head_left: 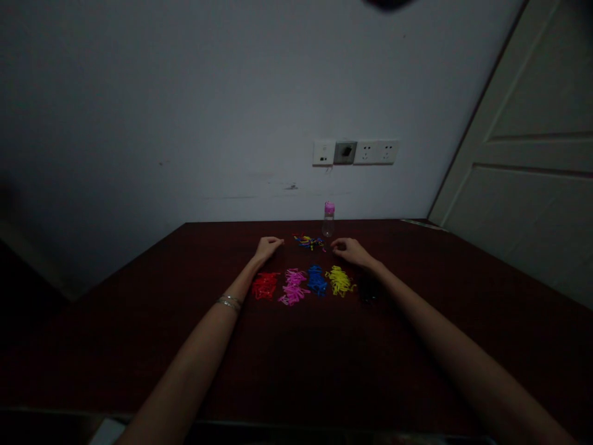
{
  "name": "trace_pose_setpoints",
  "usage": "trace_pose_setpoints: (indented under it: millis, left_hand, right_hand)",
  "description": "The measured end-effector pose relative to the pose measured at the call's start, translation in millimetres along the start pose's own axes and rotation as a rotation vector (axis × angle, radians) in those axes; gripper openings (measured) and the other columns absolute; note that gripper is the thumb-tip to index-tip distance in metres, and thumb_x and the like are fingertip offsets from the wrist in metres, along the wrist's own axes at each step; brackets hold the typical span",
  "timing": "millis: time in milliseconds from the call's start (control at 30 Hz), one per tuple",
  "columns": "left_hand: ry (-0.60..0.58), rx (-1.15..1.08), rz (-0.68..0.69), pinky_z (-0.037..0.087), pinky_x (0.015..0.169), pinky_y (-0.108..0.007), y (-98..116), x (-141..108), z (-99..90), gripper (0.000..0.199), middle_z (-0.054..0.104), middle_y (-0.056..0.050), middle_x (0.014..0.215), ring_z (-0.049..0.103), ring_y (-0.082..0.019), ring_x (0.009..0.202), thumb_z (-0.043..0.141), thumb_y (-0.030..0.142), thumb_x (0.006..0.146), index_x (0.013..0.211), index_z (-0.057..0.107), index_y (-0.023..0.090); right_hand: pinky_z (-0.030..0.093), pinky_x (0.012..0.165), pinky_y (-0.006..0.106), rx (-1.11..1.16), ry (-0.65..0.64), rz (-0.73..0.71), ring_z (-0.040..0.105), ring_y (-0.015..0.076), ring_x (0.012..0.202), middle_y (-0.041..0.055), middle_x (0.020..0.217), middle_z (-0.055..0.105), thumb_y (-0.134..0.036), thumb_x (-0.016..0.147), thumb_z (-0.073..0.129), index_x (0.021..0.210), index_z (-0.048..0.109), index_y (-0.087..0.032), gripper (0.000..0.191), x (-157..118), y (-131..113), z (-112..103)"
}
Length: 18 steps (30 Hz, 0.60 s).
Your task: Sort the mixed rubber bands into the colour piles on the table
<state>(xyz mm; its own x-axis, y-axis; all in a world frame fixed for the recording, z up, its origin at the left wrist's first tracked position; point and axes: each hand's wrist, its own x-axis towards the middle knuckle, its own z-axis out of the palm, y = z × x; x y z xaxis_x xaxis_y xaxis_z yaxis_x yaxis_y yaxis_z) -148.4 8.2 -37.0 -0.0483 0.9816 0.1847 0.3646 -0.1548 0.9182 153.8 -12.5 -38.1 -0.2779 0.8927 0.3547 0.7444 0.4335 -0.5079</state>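
My left hand [269, 248] rests on the dark red table with its fingers drawn together, pointing at a mixed pile [309, 241] of small coloured bands. Whatever its fingertips hold, if anything, is too small to make out. On the pile's other side, my right hand [351, 250] has curled fingers with a small gap at the tips and nothing visible in them; a pink piece [324, 250] lies just beyond. Nearer me are separate heaps of thin bands: red [265, 285], pink [294, 286], blue [317, 280], yellow [340, 280], and black [369, 289], partly behind my right forearm.
A clear bottle with a pink cap [328, 220] stands behind the mixed pile, close to the wall. Wall sockets [356, 152] sit above the table [296, 352]. A pale door [532, 148] is at the right. The room is dim.
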Motion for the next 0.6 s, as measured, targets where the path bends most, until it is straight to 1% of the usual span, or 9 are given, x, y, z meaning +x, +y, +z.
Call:
trace_pose_setpoints:
  millis: [67, 167, 333, 500, 600]
  left_hand:
    - [-0.003, -0.002, 0.009, 0.023, 0.041, -0.019, 0, 0, 1.0, 0.029, 0.047, 0.003, 0.042, 0.031, -0.005, 0.039, 0.06, 0.036, 0.068, 0.073, 0.068, 0.009]
    - [-0.001, 0.008, 0.013, 0.023, 0.041, -0.019, 0, -1, 1.4, 0.027, 0.047, 0.003, 0.042, 0.031, -0.005, 0.039, 0.06, 0.033, 0.068, 0.072, 0.068, 0.008]
    - [0.009, 0.029, 0.029, 0.026, 0.043, -0.019, -1, -1, 1.6, 0.024, 0.052, 0.001, 0.045, 0.035, -0.006, 0.041, 0.06, 0.031, 0.067, 0.07, 0.069, 0.01]
    - [0.02, 0.003, 0.031, 0.027, 0.044, -0.019, -3, 0, 3.0, 0.023, 0.056, -0.001, 0.05, 0.038, -0.006, 0.042, 0.06, 0.031, 0.067, 0.069, 0.069, 0.01]
    - [0.018, -0.003, 0.044, 0.027, 0.044, -0.018, -3, 0, 2.5, 0.024, 0.056, 0.0, 0.05, 0.037, -0.006, 0.042, 0.06, 0.031, 0.067, 0.069, 0.069, 0.009]
  right_hand:
    - [0.042, 0.067, 0.022, -0.013, -0.024, -0.029, 0.059, 0.0149, 0.075, 0.0044, 0.086, 0.066, -0.022, 0.07, 0.056, 0.092, 0.066, -0.017, 0.024, 5, -9, 6]
    - [0.042, 0.066, 0.022, -0.057, -0.039, -0.016, 0.059, 0.0149, 0.075, 0.0045, 0.086, 0.066, -0.023, 0.07, 0.058, 0.096, 0.064, -0.018, 0.027, 13, -19, 13]
    - [0.041, 0.064, 0.022, -0.136, -0.049, 0.059, 0.059, 0.0157, 0.075, 0.0048, 0.085, 0.066, -0.018, 0.071, 0.057, 0.096, 0.064, -0.019, 0.027, 21, -21, 21]
    - [0.041, 0.065, 0.022, -0.132, -0.048, 0.061, 0.059, 0.0153, 0.074, 0.0053, 0.083, 0.066, -0.015, 0.07, 0.055, 0.095, 0.065, -0.018, 0.027, 23, -17, 20]
    - [0.041, 0.064, 0.021, -0.079, -0.023, 0.046, 0.058, 0.0138, 0.07, 0.005, 0.08, 0.066, -0.014, 0.07, 0.053, 0.095, 0.066, -0.016, 0.028, 25, -27, 16]
